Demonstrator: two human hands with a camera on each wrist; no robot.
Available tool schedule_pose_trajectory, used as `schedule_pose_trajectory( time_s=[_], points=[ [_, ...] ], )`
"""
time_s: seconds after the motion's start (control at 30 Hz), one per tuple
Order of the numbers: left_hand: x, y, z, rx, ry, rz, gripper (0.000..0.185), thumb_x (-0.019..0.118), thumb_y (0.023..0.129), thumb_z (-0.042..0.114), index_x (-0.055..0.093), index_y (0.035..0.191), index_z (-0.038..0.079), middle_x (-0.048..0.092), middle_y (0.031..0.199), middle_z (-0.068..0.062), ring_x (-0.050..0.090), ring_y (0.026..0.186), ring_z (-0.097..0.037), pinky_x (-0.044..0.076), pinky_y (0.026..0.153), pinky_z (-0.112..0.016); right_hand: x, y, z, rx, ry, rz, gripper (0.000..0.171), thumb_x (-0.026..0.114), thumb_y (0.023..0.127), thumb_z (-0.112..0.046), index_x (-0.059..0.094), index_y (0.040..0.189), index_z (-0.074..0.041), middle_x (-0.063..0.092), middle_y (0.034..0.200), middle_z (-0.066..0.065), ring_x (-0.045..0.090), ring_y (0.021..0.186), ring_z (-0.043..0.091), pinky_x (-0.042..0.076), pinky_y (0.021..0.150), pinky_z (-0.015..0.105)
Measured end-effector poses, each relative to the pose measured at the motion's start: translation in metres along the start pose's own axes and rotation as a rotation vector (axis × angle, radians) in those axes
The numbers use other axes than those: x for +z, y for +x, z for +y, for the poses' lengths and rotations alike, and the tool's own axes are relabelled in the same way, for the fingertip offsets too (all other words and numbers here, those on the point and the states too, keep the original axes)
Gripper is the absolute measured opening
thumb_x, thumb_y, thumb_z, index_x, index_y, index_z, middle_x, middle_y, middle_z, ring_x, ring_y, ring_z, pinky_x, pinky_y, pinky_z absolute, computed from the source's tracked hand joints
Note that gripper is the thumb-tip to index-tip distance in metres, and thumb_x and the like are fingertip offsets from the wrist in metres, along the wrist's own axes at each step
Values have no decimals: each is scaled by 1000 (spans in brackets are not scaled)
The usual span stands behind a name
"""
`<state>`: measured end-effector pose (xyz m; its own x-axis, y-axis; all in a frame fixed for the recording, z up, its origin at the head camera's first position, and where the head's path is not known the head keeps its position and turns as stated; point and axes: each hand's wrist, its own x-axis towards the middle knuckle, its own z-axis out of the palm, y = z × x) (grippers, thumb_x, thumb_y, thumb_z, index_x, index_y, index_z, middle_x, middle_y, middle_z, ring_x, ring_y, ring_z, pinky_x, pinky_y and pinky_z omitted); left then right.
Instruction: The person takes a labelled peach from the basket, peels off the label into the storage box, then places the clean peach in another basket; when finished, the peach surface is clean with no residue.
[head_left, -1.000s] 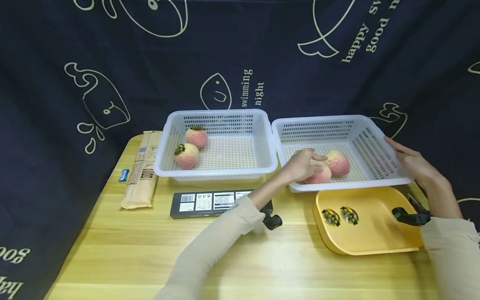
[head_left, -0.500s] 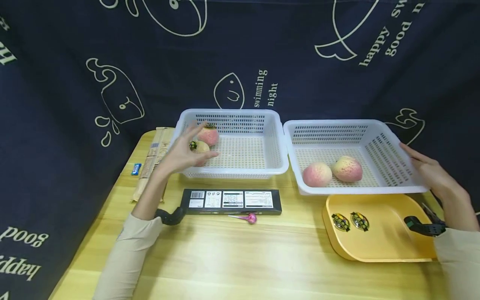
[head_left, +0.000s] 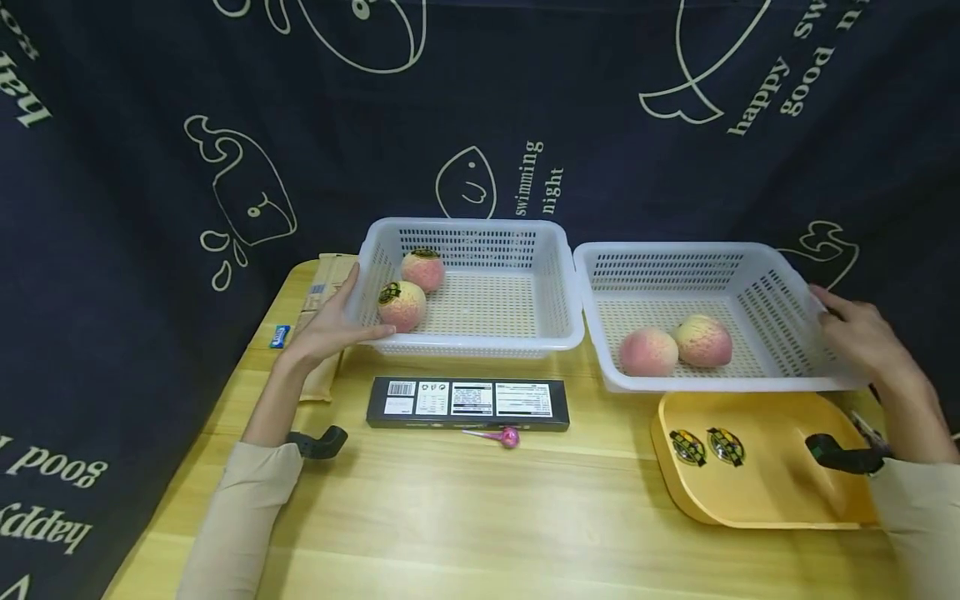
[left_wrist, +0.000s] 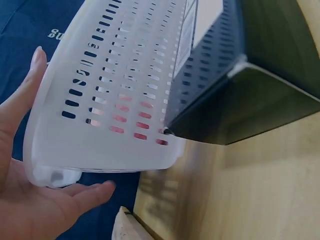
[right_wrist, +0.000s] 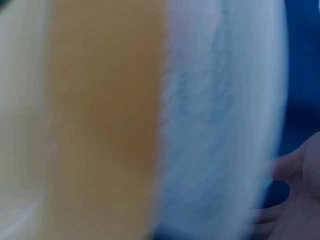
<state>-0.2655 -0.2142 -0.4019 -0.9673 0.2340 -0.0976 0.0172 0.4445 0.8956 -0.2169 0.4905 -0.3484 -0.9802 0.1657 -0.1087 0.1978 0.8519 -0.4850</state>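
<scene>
My left hand (head_left: 322,329) is at the left end of a white plastic basket (head_left: 480,342), thumb and fingers spread wide and straight about its corner. In the left wrist view the fingertips lie right at the rim of the slotted basket wall (left_wrist: 100,145). Two pink-and-cream peaches, one in front (head_left: 402,310) and one behind (head_left: 424,273), sit inside with dark stickers on them. At the right end of a second white basket (head_left: 738,384), my right hand (head_left: 862,333) grips the rim. That basket holds two more peaches, a left one (head_left: 648,354) and a right one (head_left: 703,342).
In front of the right basket lies a yellow tray (head_left: 780,483) bearing two round stickers. A black box (head_left: 468,421) and a pink lollipop (head_left: 509,437) lie before the left basket. Further left are a brown paper package (head_left: 324,379) and a small blue wrapped candy (head_left: 279,337).
My left hand has let go of a peach in the right basket and moved left to the left basket's end. The right hand stays at the right rim. The head view has shifted.
</scene>
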Motion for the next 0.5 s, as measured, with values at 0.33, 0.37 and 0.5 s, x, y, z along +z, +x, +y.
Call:
schedule_pose_trajectory(
  time_s=[0.33, 0.37, 0.5],
  points=[
    [1, 1, -11, -47, -94, -13, 120, 85, 86, 36, -6, 162, 50, 9, 176, -3, 23, 155, -40, 20, 127, -66, 47, -22, -235, -481, 203, -11, 80, 53, 108, -30, 0, 166, -41, 5, 173, 21, 17, 156, 49, 19, 117, 81],
    [1, 1, -11, -46, -104, -14, 120, 86, 85, 35, -6, 163, 49, 8, 176, -3, 24, 155, -39, 20, 128, -65, 62, -24, -255, -524, 241, -26, 80, 55, 107, -28, 2, 166, -42, 6, 174, 17, 15, 158, 45, 18, 118, 80],
    [2, 3, -11, -36, -137, -19, 126, 88, 83, 32, -7, 164, 44, 8, 176, -3, 25, 155, -36, 21, 129, -61, 131, -21, -323, -637, 351, -116, 78, 57, 106, -26, 9, 166, -40, 11, 175, 10, 10, 162, 34, 13, 123, 75]
  ],
)
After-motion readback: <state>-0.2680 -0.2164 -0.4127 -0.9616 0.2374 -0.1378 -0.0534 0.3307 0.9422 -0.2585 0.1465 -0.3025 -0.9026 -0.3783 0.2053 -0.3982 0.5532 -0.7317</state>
